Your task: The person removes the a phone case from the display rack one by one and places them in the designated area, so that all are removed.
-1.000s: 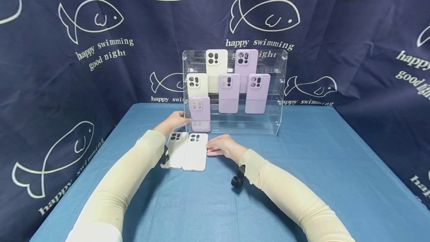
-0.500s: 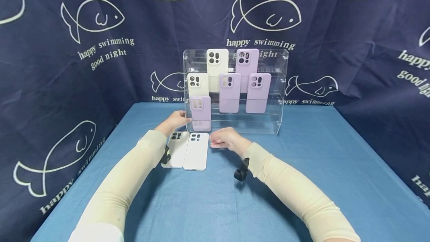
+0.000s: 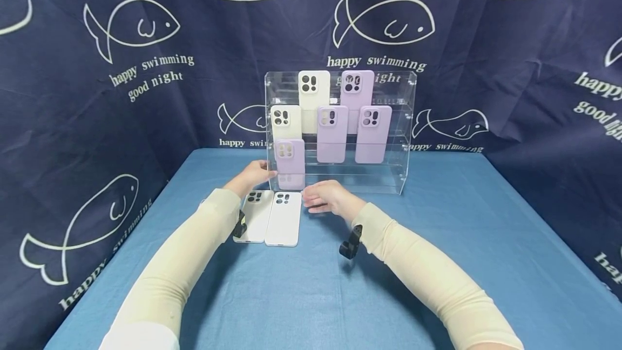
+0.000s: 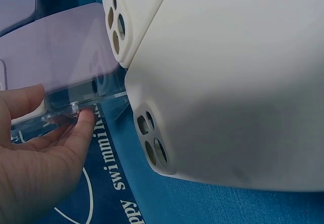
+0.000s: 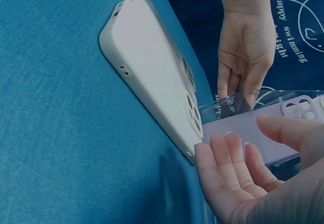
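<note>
The left hand (image 3: 250, 175) is resting with straight fingers against the left front corner of the clear acrylic rack (image 3: 407, 139), steadying it; the left wrist view is showing those fingertips (image 4: 83, 120) touching the rack's edge. The right hand (image 3: 326, 197) is lifting away from the blue tablecloth (image 3: 437, 263): a second ago it was lying flat just beside the two white cases (image 3: 269, 217), and now it is hovering higher and nearer the rack, fingers loosely spread and holding nothing. The lilac case (image 3: 290, 163) on the lowest tier is standing upright just ahead of those fingers, apart from them. Judgement: the right hand is likely moving toward that lilac case or the rack front rather than the white cases, which are lying untouched side by side, backs up. Five further cases are standing on the upper tiers.
</note>
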The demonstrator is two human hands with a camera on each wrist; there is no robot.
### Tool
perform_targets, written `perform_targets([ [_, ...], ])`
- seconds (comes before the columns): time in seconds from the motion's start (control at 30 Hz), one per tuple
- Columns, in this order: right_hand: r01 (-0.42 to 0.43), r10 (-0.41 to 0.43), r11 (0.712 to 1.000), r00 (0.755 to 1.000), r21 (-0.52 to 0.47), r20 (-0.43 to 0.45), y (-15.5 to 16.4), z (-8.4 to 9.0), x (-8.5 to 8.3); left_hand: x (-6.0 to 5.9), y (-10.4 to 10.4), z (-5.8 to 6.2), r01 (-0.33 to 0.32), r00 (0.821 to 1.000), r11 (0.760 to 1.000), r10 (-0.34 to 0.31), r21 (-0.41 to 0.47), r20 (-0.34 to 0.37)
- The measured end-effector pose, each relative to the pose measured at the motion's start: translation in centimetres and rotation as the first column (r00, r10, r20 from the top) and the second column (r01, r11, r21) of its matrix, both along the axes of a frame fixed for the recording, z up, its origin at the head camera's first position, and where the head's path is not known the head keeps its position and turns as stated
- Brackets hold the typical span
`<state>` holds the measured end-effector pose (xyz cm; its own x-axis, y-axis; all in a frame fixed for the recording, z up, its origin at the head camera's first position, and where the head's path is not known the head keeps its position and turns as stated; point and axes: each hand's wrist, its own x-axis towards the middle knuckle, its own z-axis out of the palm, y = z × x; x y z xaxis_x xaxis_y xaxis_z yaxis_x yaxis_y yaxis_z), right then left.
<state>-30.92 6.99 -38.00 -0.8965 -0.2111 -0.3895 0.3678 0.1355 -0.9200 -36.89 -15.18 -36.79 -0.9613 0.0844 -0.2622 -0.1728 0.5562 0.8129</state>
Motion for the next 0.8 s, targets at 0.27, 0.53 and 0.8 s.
perform_targets([
  [0.27,-0.026,0.025,1.0,0.999,-0.012,-0.044,0.1,0.6,-0.1,-0.1,0.1,-0.2,-0.005,1.0,1.0,0.004,-0.026,-0.014],
  [0.53,-0.014,0.013,1.0,0.997,-0.018,-0.073,0.3,1.9,-0.3,-0.1,0.0,0.0,-0.005,1.0,1.0,0.005,-0.014,0.006],
  [0.8,0.009,-0.012,1.0,0.993,-0.029,-0.114,0.3,3.3,-1.0,-0.1,-0.1,0.1,-0.006,1.0,1.0,0.006,0.001,0.014],
])
